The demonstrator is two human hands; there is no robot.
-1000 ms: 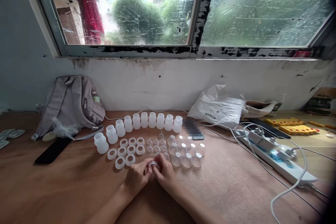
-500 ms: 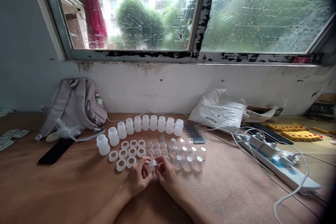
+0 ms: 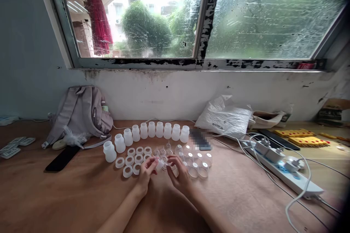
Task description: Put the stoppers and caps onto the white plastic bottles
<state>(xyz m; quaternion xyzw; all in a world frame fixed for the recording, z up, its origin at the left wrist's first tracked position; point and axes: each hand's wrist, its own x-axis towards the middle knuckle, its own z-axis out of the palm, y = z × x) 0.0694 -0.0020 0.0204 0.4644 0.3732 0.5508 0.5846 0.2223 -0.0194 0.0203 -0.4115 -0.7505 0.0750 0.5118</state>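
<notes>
My left hand [image 3: 147,171] has its thumb and fingertips pinched together at the edge of a small clear piece, seemingly a bottle nipple [image 3: 160,162]. My right hand [image 3: 180,174] curls its thumb and fingers at the other side of that piece. Fingers and nearby nipples partly hide its outline. More clear nipples [image 3: 168,145] stand on the table just beyond my hands. White collar rings [image 3: 127,171] lie in rows beside my left hand. To the right of my right hand stand clear domed caps [image 3: 203,169]. White baby bottles [image 3: 109,151], all open-topped, form an arc behind.
A grey backpack [image 3: 82,113] and a black phone [image 3: 62,158] are at the left. Behind the caps lie a blurred dark phone [image 3: 201,140] and a silver bag [image 3: 224,116]. A white power strip [image 3: 287,169] with trailing cables occupies the right side.
My hands have moved slightly forward and apart from each other. The piece between them now sits farther out, over the nipples. The view has shifted slightly.
</notes>
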